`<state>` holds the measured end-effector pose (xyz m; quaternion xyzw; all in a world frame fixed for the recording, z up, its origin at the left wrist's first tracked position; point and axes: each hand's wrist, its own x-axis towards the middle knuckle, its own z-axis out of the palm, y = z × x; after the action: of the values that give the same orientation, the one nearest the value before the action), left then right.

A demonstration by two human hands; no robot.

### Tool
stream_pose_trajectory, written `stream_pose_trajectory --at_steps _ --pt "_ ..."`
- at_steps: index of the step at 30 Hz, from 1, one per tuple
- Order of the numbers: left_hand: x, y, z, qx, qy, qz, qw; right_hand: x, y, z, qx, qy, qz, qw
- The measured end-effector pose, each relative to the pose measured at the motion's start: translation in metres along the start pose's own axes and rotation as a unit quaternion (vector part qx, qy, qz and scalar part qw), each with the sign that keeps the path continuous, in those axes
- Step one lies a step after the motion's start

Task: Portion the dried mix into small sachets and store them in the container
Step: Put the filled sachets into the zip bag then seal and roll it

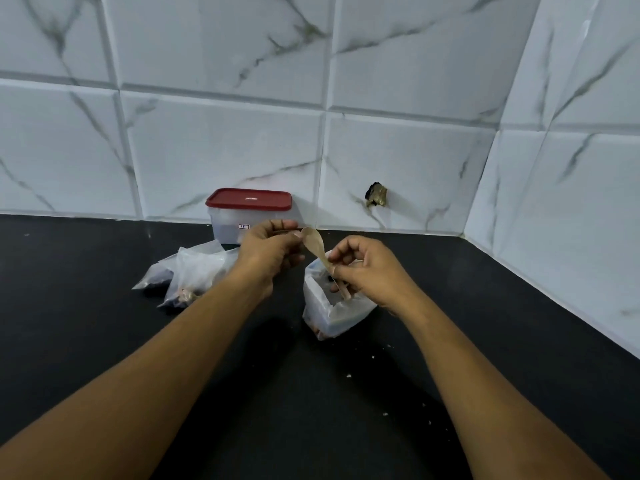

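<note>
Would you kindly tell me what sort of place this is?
Probably a home kitchen: black countertop, white marble-patterned wall tiles, and a clear plastic food container with a red lid.

We logged a red lid [248, 199] on the clear container [225, 232], black desk [104, 341] flecked with white crumbs [348, 375], white wall tiles [225, 150] veined grey-green, cloudy white bags [197, 268], a tan leaf [313, 242].

Your frame reads dim, cool and evenly lit. A soft shadow lies on the dark counter [86, 265] at lower centre. Wall tiles [221, 143] bow toward the edges; fine detail is soft.
</note>
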<state>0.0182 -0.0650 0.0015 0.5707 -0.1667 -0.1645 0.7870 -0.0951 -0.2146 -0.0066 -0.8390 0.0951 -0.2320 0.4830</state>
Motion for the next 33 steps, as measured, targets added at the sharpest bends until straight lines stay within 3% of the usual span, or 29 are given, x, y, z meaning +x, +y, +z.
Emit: stream_pose_trajectory --at_steps 6,10,14,17,20,26,33 --pt "0.009 0.002 0.0 0.006 -0.05 -0.022 0.998 0.012 -0.01 -0.003 0.074 -0.041 0.066 0.994" --pt "0.023 -0.003 -0.005 0.015 -0.04 -0.006 0.999 0.031 -0.016 -0.002 0.085 -0.015 0.1 0.991" --pt "0.045 -0.011 -0.003 0.057 0.067 0.024 0.996 0.068 -0.018 -0.003 0.032 0.032 0.11 0.993" --pt "0.054 -0.022 -0.001 0.048 0.102 0.01 0.994 0.102 -0.012 0.005 -0.054 0.05 0.092 0.993" --pt "0.057 -0.035 -0.001 0.042 0.081 -0.01 0.996 0.135 -0.004 0.018 -0.127 0.036 0.086 0.987" --pt "0.064 -0.048 -0.005 0.044 0.044 0.025 0.998 0.178 0.019 0.039 -0.199 -0.013 0.127 0.972" --pt "0.069 -0.053 -0.006 0.02 0.061 0.036 0.997 0.207 0.037 0.048 -0.215 -0.022 0.154 0.964"
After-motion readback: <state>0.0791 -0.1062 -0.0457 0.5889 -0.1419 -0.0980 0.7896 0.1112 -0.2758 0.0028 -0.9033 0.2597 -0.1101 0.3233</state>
